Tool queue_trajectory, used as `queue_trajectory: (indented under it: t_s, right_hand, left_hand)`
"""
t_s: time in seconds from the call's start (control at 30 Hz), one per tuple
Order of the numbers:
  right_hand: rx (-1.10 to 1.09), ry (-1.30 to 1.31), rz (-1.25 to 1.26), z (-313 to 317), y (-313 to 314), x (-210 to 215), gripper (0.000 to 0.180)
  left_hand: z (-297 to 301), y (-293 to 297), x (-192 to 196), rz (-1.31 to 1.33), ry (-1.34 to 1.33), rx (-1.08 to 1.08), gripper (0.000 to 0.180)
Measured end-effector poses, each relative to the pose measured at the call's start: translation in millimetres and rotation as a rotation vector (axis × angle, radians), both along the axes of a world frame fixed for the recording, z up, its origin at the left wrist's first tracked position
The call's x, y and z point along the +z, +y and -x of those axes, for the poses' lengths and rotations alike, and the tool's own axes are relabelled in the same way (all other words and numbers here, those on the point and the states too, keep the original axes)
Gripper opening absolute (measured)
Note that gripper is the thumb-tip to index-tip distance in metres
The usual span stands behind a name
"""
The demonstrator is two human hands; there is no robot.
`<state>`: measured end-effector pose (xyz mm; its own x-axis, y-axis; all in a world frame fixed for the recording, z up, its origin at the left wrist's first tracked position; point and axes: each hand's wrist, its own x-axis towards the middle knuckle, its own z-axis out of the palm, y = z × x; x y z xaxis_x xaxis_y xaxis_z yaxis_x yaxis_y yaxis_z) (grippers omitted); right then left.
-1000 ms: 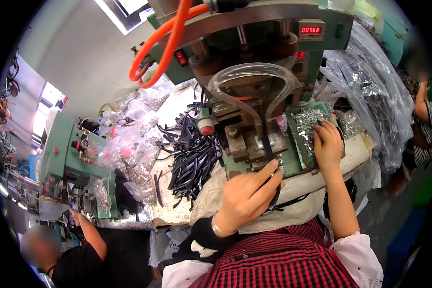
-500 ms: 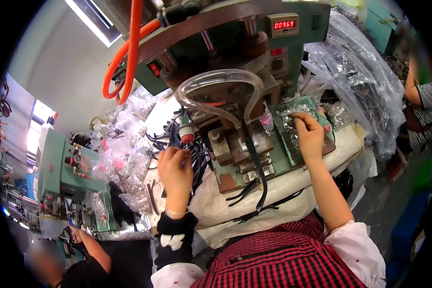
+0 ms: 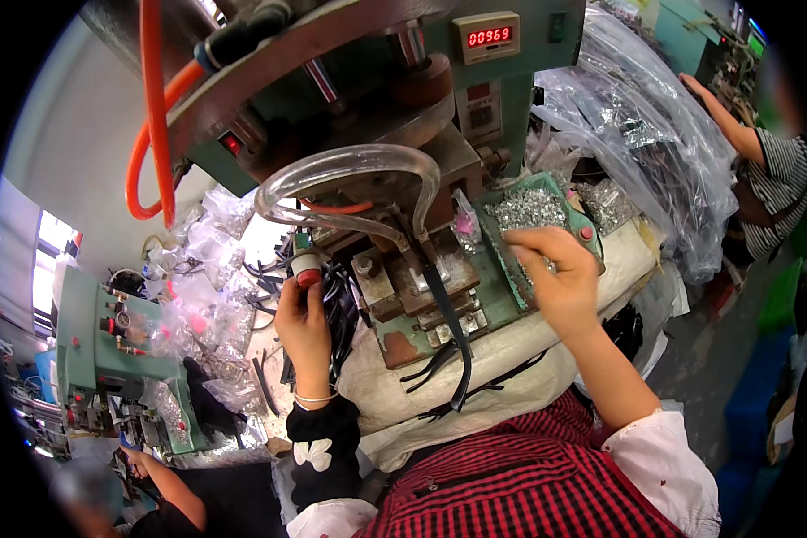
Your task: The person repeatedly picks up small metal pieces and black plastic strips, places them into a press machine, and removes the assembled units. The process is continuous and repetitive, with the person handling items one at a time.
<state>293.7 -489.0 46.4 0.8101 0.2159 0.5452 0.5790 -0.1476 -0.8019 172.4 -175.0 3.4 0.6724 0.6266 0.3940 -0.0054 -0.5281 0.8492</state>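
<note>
My left hand point(image 3: 303, 327) is up at the red push button point(image 3: 308, 277) left of the press, its fingers curled against the button and partly hidden behind it. My right hand point(image 3: 560, 282) is closed in a pinch, held beside the green tray point(image 3: 509, 280); anything between the fingertips is too small to make out. Small shiny metal pieces point(image 3: 527, 208) fill the tray. From the metal die block point(image 3: 430, 282) of the press a black strip point(image 3: 453, 327) hangs forward over the front edge.
A clear looped hose point(image 3: 359, 154) arches over the die. Black strips point(image 3: 336, 309) lie heaped at left, with clear plastic bags point(image 3: 202, 309) beyond. Large plastic sheeting point(image 3: 646, 117) is piled at right. Two other people work nearby, at far right and lower left.
My right hand has come out of the metal pieces and moved down, nearer the tray's front left edge. My left hand has reached the red button. The whole view has shifted left.
</note>
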Motion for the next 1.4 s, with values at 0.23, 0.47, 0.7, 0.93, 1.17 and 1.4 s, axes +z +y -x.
queue_trajectory:
  t_s: [0.23, 0.47, 0.7, 0.93, 1.17, 1.4]
  right_hand:
    - [0.210, 0.268, -0.357, 18.5, 74.2, 8.1, 0.040]
    - [0.258, 0.438, -0.338, 37.6, 75.3, 26.0, 0.055]
    - [0.289, 0.348, -0.265, 40.9, 66.8, 36.4, 0.055]
    - [0.349, 0.467, -0.256, 31.2, 69.4, 41.0, 0.054]
    - [0.644, 0.684, -0.340, 9.3, 45.1, 49.7, 0.053]
    - [-0.221, 0.148, -0.198, -43.9, -13.2, -28.4, 0.044]
  left_hand:
    - [29.9, -35.2, 6.3, 0.216, -0.070, 0.052, 0.015]
    - [54.8, -105.5, 94.7, -0.198, -0.434, -0.157, 0.014]
    - [34.1, -129.0, 94.3, -0.551, -0.378, -0.337, 0.014]
    - [-2.0, -72.7, 130.4, 0.165, -0.588, -0.309, 0.013]
    - [13.6, -98.3, 98.9, -0.258, -0.484, -0.406, 0.015]
    - [-0.7, -129.9, 78.6, -0.890, -0.412, -0.558, 0.024]
